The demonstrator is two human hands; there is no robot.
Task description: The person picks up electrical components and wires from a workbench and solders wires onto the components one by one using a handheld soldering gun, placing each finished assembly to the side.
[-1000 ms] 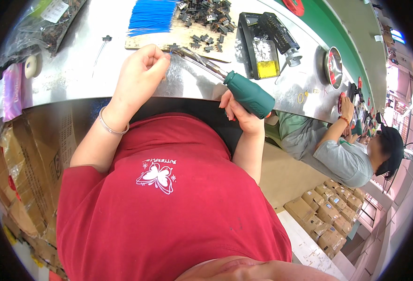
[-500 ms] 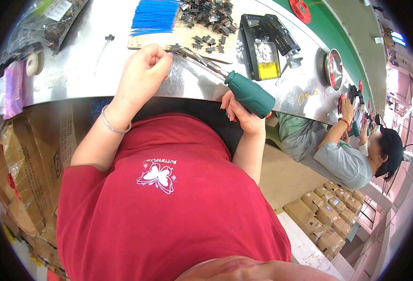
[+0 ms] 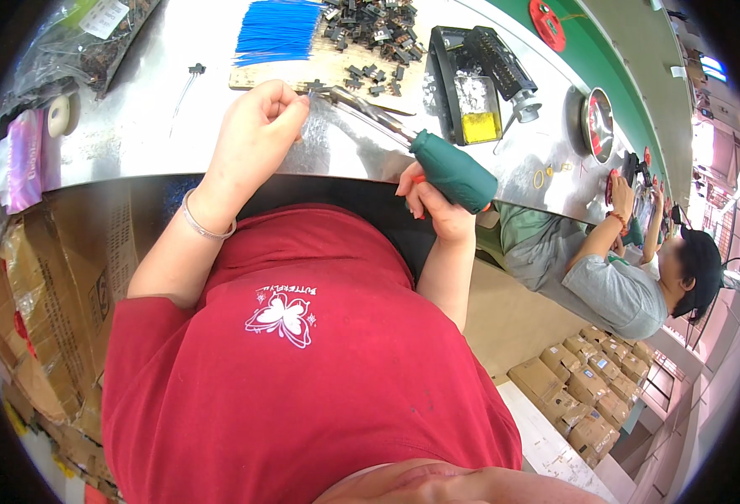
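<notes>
Left hand (image 3: 265, 122) pinched, seemingly on a wire (image 3: 313, 96); your right hand (image 3: 439, 208) grips the green tool (image 3: 454, 172), tip by a black switch (image 3: 312, 85). One wired switch (image 3: 196, 69) looks done; switch pile (image 3: 380, 32), blue wires (image 3: 276, 32) remain.

Left hand (image 3: 261, 122) could pass leftward (the green tool (image 3: 454, 172) blocks rightward).

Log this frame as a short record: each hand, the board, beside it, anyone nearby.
left hand: pinched; anything held is too small to tell
right hand: holds green-handled tool, its tip near a small black part
board: blue wires, heaped black parts
right of board: black stand, yellow pad
nearby: co-worker in grey shirt
</notes>
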